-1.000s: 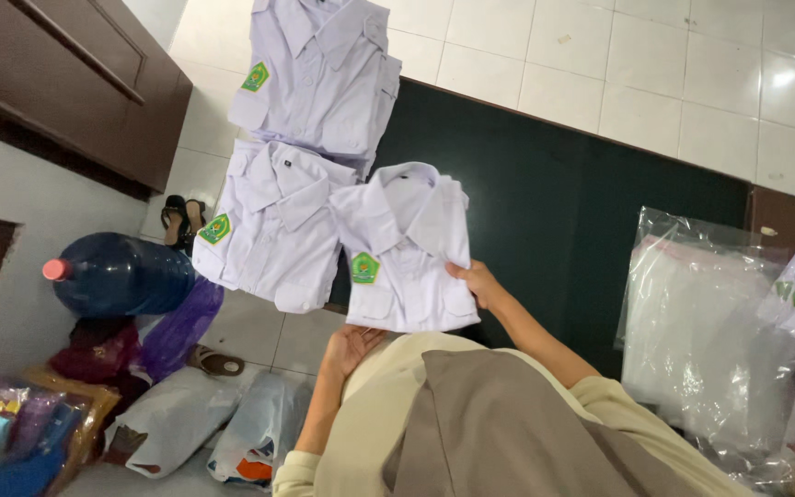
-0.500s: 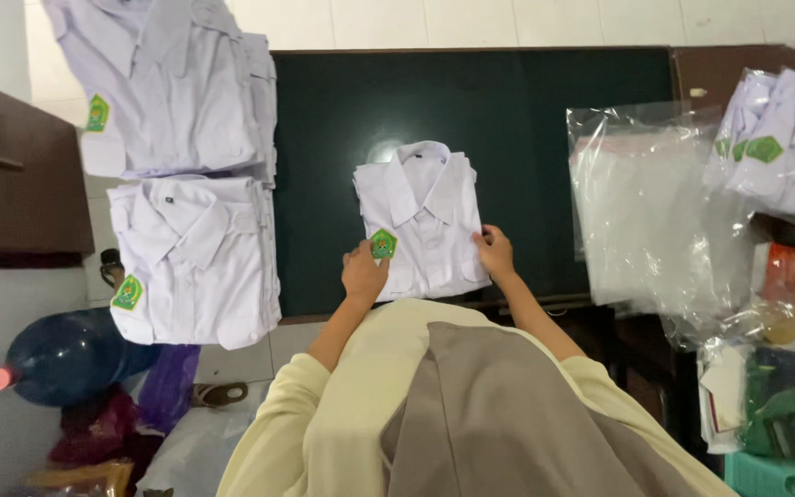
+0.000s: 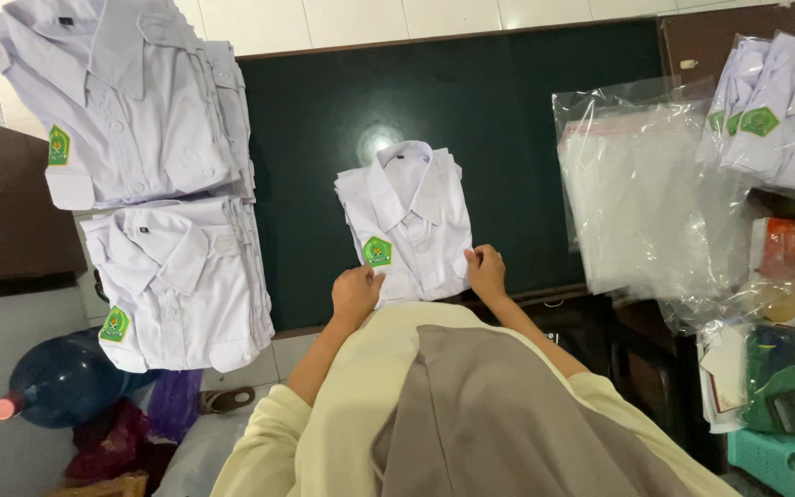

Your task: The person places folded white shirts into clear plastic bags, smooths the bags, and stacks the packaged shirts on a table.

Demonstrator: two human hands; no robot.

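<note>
A: What is held at the centre?

B: A folded white shirt (image 3: 409, 221) with a green chest badge (image 3: 377, 251) is laid flat on the dark green surface (image 3: 508, 120), collar pointing away from the person. Its near hem is pinched at both corners: the left hand (image 3: 355, 294) is closed over the corner just below the badge, and the right hand (image 3: 487, 272) is curled with its fingertips on the opposite corner.

A: What has changed in the last second?

B: A second ago the shirt was held up off the surface at a slant; half a second ago it was brought level; now it is seen resting squarely, with both hands drawn back to its near edge. It can be judged that the shirt has been set down and is being straightened rather than carried.

A: And what is found outward from the hands?

B: Beyond and to the left of the left hand, two stacks of folded shirts (image 3: 177, 276) of the same kind are piled at the surface's edge. Below that hand, on the floor, a blue water jug (image 3: 62, 382) is seen lying. To the right of the right hand, a heap of clear plastic bags (image 3: 641, 193) is spread, and further right still, bagged shirts (image 3: 775, 120) are stacked.
</note>
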